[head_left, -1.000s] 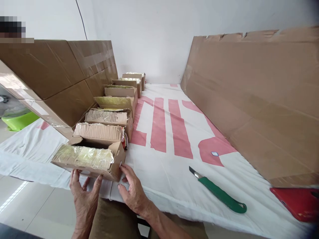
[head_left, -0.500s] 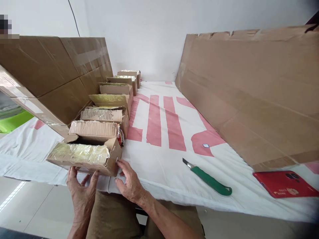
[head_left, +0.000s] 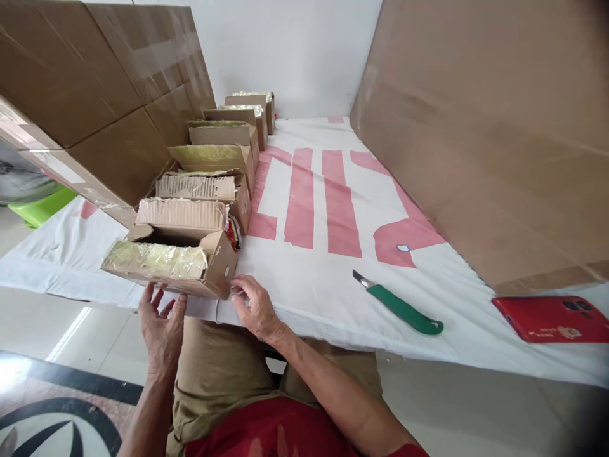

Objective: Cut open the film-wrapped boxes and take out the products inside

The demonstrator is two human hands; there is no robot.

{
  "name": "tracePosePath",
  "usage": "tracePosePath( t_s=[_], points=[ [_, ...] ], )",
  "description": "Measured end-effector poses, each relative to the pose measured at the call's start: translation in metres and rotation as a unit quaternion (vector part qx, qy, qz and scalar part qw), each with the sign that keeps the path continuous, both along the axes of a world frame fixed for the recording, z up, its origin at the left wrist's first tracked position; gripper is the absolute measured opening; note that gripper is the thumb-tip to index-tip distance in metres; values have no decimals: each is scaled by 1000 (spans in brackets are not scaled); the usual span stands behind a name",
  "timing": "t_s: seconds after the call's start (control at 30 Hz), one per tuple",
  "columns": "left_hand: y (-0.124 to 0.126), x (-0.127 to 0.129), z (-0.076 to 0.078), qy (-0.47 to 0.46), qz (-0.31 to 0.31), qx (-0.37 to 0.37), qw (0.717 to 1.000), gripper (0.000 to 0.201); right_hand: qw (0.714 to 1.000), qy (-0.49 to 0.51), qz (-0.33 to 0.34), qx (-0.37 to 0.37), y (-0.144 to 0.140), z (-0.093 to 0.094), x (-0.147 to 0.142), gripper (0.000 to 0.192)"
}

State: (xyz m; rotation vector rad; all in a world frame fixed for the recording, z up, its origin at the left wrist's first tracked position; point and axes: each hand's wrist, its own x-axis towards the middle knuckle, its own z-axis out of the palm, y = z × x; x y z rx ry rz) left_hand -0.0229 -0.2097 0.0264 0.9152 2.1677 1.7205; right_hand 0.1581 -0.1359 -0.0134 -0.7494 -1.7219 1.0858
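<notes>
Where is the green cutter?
In the head view, right of centre, the green cutter lies on the white cloth between the right hand and the red phone.

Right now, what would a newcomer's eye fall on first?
Probably the row of cardboard boxes at left, the left hand at the front of the nearest box, the right hand by its corner. Then, right of the hands, the green knife on the cloth; farther right, the red phone.

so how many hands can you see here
2: the left hand is at the lower front edge of the nearest open box, and the right hand is by that box's right end. No other hand shows.
</notes>
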Motion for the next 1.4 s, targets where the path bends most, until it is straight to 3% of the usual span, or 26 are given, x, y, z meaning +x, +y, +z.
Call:
tracePosePath(
  t_s=[0.37, 0.63, 0.87, 1.0, 1.17, 1.27, 1.4],
  points=[
    [-16, 0, 1, 10, 19, 4, 1000, 98, 999, -6, -23, -24, 2, 3, -2, 48],
    [-5, 5, -17, 20, -2, 15, 1000, 87, 999, -15, -21, -43, 2, 6, 1, 53],
    [2, -12, -20, 40, 58, 74, 995, 78, 999, -18, 0, -49, 2, 9, 5, 48],
    [8, -34, -4, 25, 82, 104, 991, 72, 998, -22, -4, -54, 3, 10, 6, 46],
    [29, -48, 28, -21, 116, 175, 977, 69, 999, -8, -9, -51, 5, 9, 6, 42],
    [46, -55, 53, -26, 122, 208, 970, 62, 998, -9, -14, -58, 6, 11, 7, 41],
    [69, -81, 96, -16, 163, 195, 967, 56, 998, -16, -21, -64, 7, 12, 8, 40]
  ],
)
